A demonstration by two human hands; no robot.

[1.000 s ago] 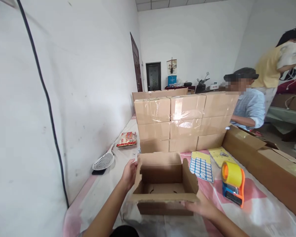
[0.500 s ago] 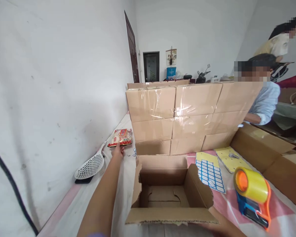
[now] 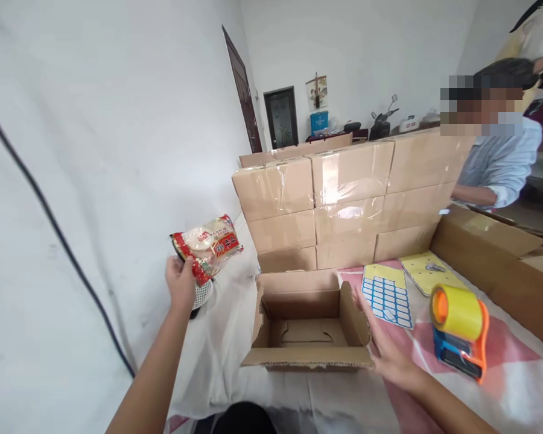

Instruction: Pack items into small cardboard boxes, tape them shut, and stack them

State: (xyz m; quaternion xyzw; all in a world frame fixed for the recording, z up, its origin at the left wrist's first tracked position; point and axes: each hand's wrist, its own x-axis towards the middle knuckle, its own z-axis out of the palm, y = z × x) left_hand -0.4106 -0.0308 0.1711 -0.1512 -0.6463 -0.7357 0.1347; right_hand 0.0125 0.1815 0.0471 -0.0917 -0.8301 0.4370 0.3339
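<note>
White-and-pink surface (image 3: 239, 361) beneath, and up comes the red packet (image 3: 210, 244), just lifted off it! Your left hand (image 3: 181, 280) pinches its near end at the carton's (image 3: 308, 357) ten o'clock, leaving it free to move; your right hand (image 3: 384, 352) spreads wide at three, gripping nothing.

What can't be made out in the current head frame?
Head view:
Left grip: far fingers hidden behind food packet.
Perforated scoop: mostly hidden by food packet.
Food packet: fine print too small.
Scooter: lower part blocked by stacked cartons.
Rear co-worker: cut off by right edge.
</note>
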